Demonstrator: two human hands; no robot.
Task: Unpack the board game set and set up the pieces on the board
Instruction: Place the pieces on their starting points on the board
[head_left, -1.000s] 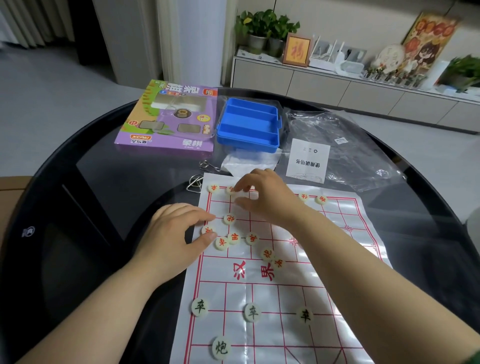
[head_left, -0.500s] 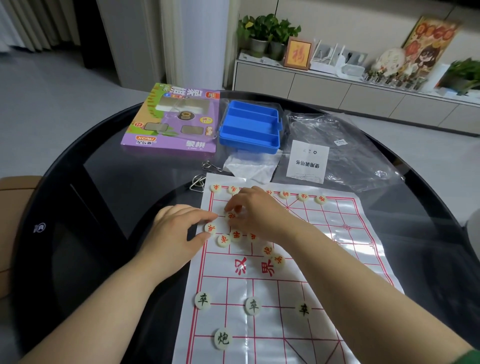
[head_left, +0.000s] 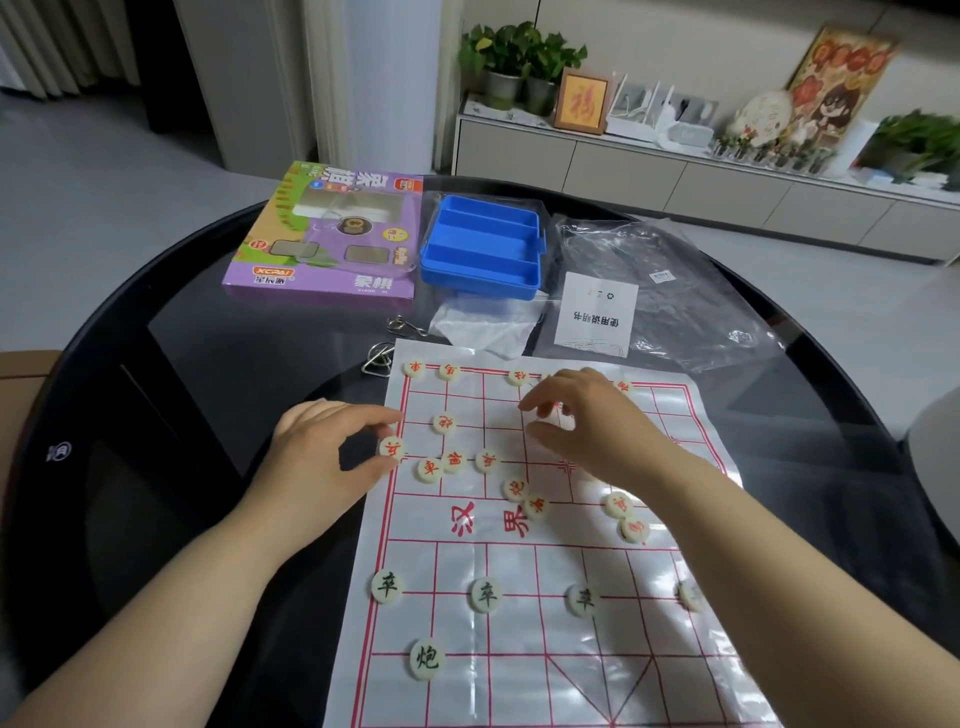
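1. Left hand (head_left: 332, 457) pinches a red-marked piece (head_left: 390, 448) at the left edge of the board (head_left: 509, 639).
2. Right hand (head_left: 587, 426) hovers curled over the far rows; whether it holds a piece is unclear.
3. The board lies flat on the dark tabletop (head_left: 208, 364).

The far side of the surface (head_left: 208, 395) is closed off by a purple box (head_left: 332, 244), a blue tray (head_left: 483, 249) and a plastic bag (head_left: 691, 301) with a leaflet (head_left: 595, 317), set side by side. Two metal rings (head_left: 382, 358) are found just off the far-left corner of the board sheet (head_left: 519, 639). Its far half is cluttered with red-marked pieces (head_left: 453, 461) and occupied by the left hand (head_left: 322, 457), an edge piece (head_left: 390, 448) pinched in its fingers (head_left: 384, 418), and the right hand (head_left: 587, 431). Open grid is left between the river and the black-marked pieces (head_left: 485, 595); bare surface is left beside the board's left edge.
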